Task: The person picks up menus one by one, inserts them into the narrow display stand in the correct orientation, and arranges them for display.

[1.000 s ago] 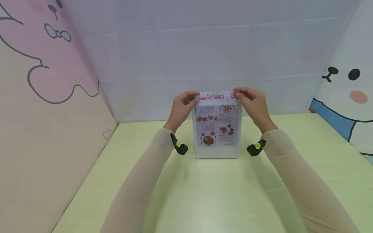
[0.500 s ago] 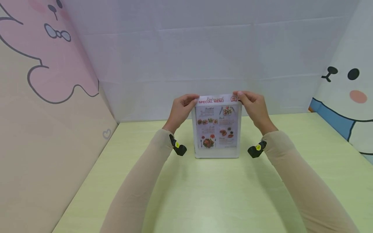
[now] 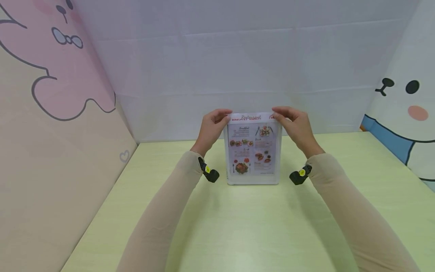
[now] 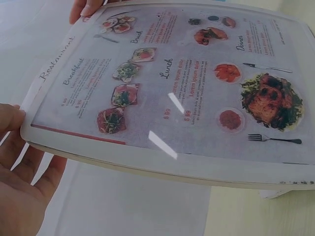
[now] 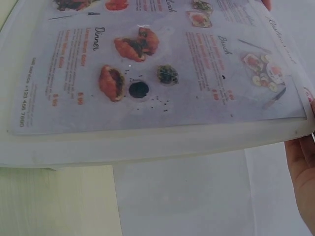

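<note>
A white-framed sign holder (image 3: 253, 180) stands upright on the table, with a printed restaurant menu (image 3: 252, 149) inside it. The menu's top strip, with the word "Restaurant", sticks out above the frame, and its second title line is partly covered by the frame's upper edge. My left hand (image 3: 211, 126) is at the upper left corner, thumb in front and fingers behind. At the upper right corner my right hand (image 3: 297, 126) pinches in the same way. Both wrist views show the menu (image 4: 187, 73) lying behind the holder's glossy front, the frame's border (image 5: 147, 145) around it.
The pale yellow-green table (image 3: 251, 226) spreads around the holder. A white cloth backdrop (image 3: 238, 68) hangs behind it. Side panels carry a pink cartoon figure (image 3: 74, 83) on the left and a white bear (image 3: 408, 109) on the right.
The menu has slid down inside the holder, so less of its title strip shows above the frame. Both hands have lowered slightly with it; the holder has stayed in place.
</note>
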A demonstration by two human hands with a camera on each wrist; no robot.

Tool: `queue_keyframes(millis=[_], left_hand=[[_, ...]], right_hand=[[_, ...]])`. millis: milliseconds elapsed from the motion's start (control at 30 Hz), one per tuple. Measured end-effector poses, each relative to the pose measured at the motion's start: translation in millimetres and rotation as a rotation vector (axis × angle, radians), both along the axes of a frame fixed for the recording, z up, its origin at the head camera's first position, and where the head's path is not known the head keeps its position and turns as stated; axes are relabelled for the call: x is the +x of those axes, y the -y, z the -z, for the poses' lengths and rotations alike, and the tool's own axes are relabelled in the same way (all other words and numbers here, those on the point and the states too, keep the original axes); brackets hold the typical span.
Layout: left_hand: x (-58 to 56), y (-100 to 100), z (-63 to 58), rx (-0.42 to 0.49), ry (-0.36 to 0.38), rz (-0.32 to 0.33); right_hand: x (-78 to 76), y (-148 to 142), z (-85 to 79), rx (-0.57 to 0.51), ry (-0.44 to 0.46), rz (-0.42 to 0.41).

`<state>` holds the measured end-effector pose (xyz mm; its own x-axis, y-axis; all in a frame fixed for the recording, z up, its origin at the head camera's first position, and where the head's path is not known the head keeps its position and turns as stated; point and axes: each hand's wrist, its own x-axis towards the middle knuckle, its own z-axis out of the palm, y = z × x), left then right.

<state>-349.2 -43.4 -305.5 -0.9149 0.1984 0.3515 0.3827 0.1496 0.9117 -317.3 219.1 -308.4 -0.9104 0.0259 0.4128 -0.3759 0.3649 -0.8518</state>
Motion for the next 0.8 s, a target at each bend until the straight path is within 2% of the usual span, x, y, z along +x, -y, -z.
queue_keyframes(millis=[367,800], left_hand=[[3.0,-0.2,0.7,0.037,0.007,0.003],[5.8,-1.8,5.1,-0.008,0.004,0.007]], right_hand=[[0.9,-1.5,-0.2,0.007,0.028,0.017],[3.7,-6.5,2.2,0.016,0.077,0.001]])
